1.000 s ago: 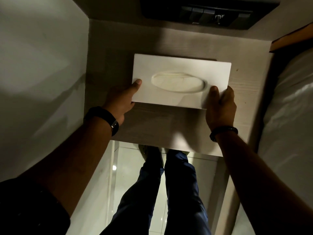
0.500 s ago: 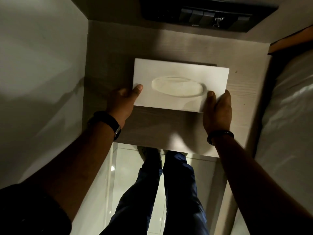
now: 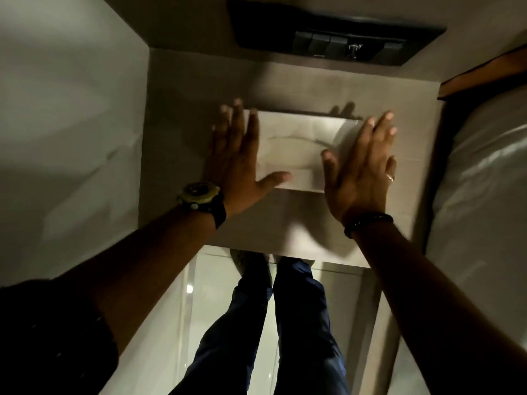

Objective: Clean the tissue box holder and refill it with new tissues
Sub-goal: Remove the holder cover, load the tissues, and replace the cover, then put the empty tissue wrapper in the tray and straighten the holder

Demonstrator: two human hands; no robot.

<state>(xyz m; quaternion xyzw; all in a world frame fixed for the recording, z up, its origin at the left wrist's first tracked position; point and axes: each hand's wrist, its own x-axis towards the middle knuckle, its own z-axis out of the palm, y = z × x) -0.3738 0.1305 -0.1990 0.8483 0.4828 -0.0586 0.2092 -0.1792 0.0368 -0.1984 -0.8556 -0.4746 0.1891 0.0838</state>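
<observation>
A white rectangular tissue box holder with an oval slot in its top lies flat on a pale wooden bedside table. My left hand hovers over the holder's left end, palm down, fingers spread. My right hand hovers over its right end, also flat with fingers apart and a ring on one finger. Neither hand grips anything. The two hands hide both ends of the holder. The image is blurred by motion.
A dark switch panel sits on the wall behind the table. A white wall closes the left side. A bed with white linen borders the right. My legs stand on a glossy tiled floor below the table's front edge.
Both hands have let go of the holder's front corners and now spread flat above its ends. The holder rests on the table.
</observation>
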